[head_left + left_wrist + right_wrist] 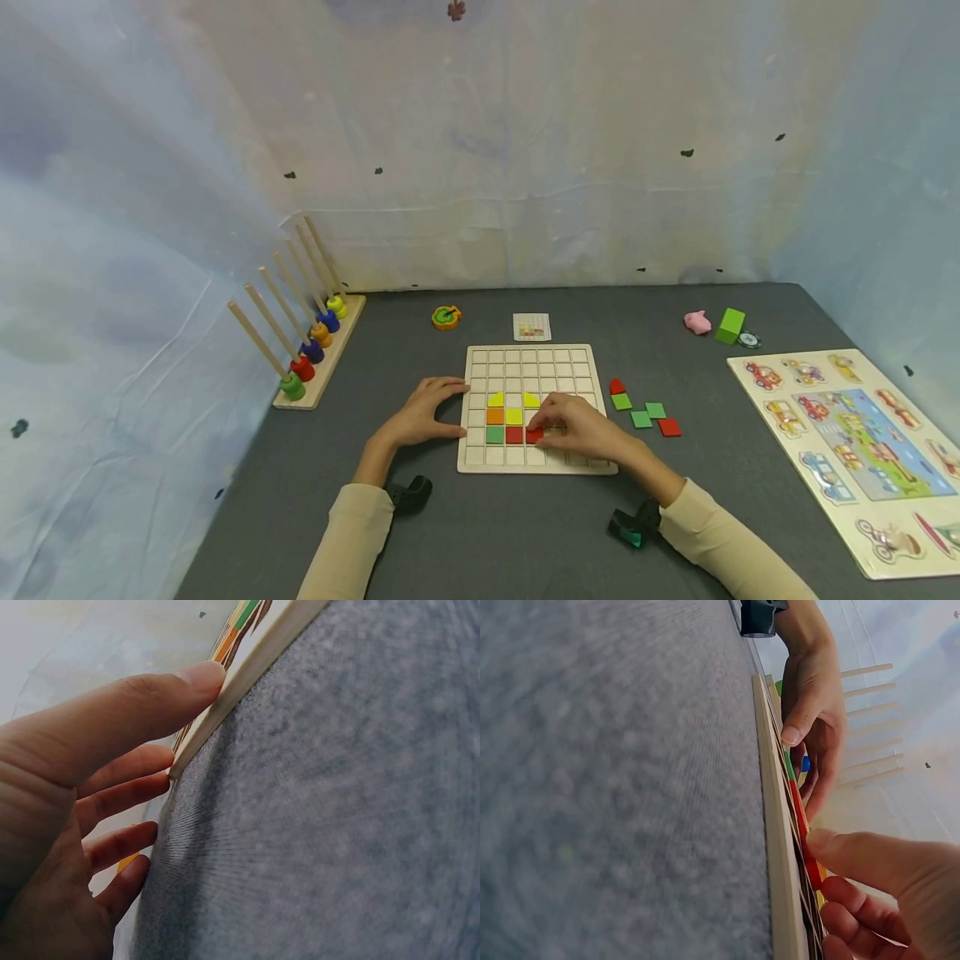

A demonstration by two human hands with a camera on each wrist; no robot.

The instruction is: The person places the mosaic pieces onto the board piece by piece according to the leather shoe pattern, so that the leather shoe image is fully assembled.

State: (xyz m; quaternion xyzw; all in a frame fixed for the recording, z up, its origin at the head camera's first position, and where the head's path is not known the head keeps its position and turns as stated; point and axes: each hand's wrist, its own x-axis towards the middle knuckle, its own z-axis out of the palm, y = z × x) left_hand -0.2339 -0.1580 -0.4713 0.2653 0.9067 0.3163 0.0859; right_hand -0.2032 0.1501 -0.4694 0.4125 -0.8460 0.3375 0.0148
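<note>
A pale wooden grid board point(480, 354) lies flat on the table. My left hand point(418, 417) is at its left edge, thumb and fingers spread and touching the rim. With thumb and fingertips, my right hand point(588, 431) pinches a red square tile point(812, 871) low in the grid, partly covering it. To its left sit another red tile point(513, 435) and a green tile point(495, 435). The row above has an orange tile point(495, 416) and a yellow square point(513, 416). Higher up are two yellow rounded tiles point(532, 400); fingers hide nearby cells.
Right of the board lie loose green tiles point(641, 419) and red tiles point(670, 427). A small pattern card point(532, 327) is behind it. A peg stand point(330, 367) is at left, a picture puzzle point(750, 392) at right. Farther back are a pink pig point(697, 322) and green block point(730, 326).
</note>
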